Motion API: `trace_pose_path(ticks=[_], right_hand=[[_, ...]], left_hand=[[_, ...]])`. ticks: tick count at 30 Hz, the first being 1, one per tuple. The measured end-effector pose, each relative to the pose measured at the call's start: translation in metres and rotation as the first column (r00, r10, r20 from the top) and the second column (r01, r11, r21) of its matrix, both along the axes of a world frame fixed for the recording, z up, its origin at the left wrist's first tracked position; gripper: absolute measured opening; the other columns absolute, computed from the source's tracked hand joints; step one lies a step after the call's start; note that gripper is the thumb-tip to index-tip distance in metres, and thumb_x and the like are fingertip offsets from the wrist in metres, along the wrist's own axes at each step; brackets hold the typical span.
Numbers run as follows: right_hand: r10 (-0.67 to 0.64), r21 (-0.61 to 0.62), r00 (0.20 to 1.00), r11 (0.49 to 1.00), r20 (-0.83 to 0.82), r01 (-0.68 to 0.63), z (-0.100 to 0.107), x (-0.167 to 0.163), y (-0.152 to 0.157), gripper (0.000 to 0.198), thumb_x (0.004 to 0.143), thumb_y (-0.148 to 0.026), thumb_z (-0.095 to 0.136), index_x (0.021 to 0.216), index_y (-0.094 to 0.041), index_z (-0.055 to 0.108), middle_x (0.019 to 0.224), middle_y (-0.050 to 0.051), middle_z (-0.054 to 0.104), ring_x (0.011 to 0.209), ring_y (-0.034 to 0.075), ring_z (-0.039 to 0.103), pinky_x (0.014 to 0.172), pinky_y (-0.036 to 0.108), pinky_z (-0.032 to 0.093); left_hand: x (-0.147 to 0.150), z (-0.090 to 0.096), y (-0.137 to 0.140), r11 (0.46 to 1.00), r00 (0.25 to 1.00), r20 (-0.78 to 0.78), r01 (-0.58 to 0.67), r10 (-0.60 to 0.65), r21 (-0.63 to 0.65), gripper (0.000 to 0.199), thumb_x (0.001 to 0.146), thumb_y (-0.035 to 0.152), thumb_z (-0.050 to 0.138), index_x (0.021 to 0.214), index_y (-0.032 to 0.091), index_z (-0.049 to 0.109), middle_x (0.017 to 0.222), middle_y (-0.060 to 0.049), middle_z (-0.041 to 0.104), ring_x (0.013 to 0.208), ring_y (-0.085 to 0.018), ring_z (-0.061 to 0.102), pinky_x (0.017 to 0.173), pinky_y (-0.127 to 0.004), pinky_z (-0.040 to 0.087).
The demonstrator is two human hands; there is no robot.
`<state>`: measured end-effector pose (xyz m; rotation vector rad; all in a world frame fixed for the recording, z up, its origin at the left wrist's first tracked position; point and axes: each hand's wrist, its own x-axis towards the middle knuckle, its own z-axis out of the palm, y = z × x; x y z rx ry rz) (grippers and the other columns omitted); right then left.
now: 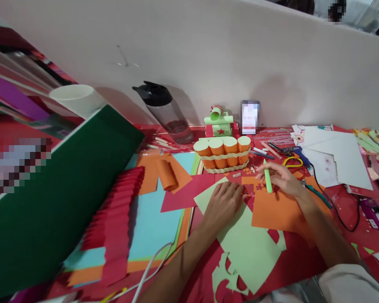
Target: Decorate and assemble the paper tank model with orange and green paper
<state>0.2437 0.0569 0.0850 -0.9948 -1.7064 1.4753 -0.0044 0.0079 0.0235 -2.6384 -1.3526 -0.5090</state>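
Note:
My right hand [282, 179] is closed on a slim light green pen-like tool [268, 178], held upright above an orange sheet [276, 212]. Its exact kind is hard to make out. My left hand [225, 197] lies palm down on a pale green sheet [251, 252], fingers slightly bent and fingertips partly hidden. Small red and orange paper scraps [259, 187] are scattered between the hands. Just beyond stands a row of orange paper rolls [222, 158] with pale green tops and wavy cream bands. Behind it sits a small green paper model [220, 126] with a red star.
On the left are a dark green board [66, 202], pleated red paper [118, 235] and stacked coloured sheets [154, 231]. A water bottle [170, 115] and a phone [249, 118] stand by the wall. To the right lie yellow-handled scissors [293, 162], a corded blue glue gun [302, 156] and teal-handled pliers [318, 195].

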Motion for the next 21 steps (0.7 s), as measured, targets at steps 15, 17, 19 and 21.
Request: trace_pose_path(ticks=[15, 17, 19, 21], right_hand=[[-0.354, 0.274, 0.913, 0.916, 0.204, 0.294, -0.064, -0.048, -0.008, 0.018, 0.095, -0.033, 0.065, 0.099, -0.023, 0.08, 0.099, 0.006, 0.08, 0.076, 0.019, 0.071, 0.072, 0.031, 0.057], [-0.368, 0.302, 0.903, 0.906, 0.222, 0.295, -0.065, -0.048, -0.008, 0.016, 0.094, -0.032, 0.065, 0.098, -0.023, 0.078, 0.093, 0.004, 0.08, 0.076, 0.02, 0.072, 0.073, 0.031, 0.057], [-0.377, 0.316, 0.898, 0.901, 0.226, 0.299, -0.066, -0.048, -0.008, 0.015, 0.094, -0.031, 0.065, 0.098, -0.023, 0.077, 0.09, 0.004, 0.079, 0.076, 0.019, 0.072, 0.073, 0.03, 0.057], [-0.383, 0.33, 0.894, 0.896, 0.233, 0.298, -0.068, -0.048, -0.009, 0.013, 0.094, -0.03, 0.065, 0.097, -0.023, 0.075, 0.089, 0.003, 0.079, 0.075, 0.019, 0.072, 0.072, 0.03, 0.056]], left_hand=[[0.004, -0.008, -0.012, 0.996, 0.999, 0.016, -0.045, 0.047, -0.076, 0.045, 0.108, 0.042, 0.046, 0.135, 0.012, 0.065, 0.124, -0.016, 0.071, 0.111, -0.033, 0.059, 0.096, -0.046, 0.044], [0.004, -0.009, -0.011, 0.996, 0.999, 0.025, -0.043, 0.045, -0.082, 0.045, 0.108, 0.042, 0.046, 0.134, 0.012, 0.065, 0.123, -0.016, 0.071, 0.11, -0.033, 0.059, 0.096, -0.046, 0.044], [0.004, -0.008, -0.011, 0.995, 0.998, 0.034, -0.043, 0.046, -0.092, 0.044, 0.107, 0.042, 0.046, 0.132, 0.012, 0.066, 0.123, -0.016, 0.07, 0.11, -0.033, 0.059, 0.095, -0.047, 0.045], [0.004, -0.006, -0.011, 0.994, 0.998, 0.038, -0.049, 0.053, -0.097, 0.044, 0.107, 0.042, 0.046, 0.131, 0.012, 0.067, 0.123, -0.016, 0.07, 0.111, -0.033, 0.059, 0.096, -0.047, 0.045]])
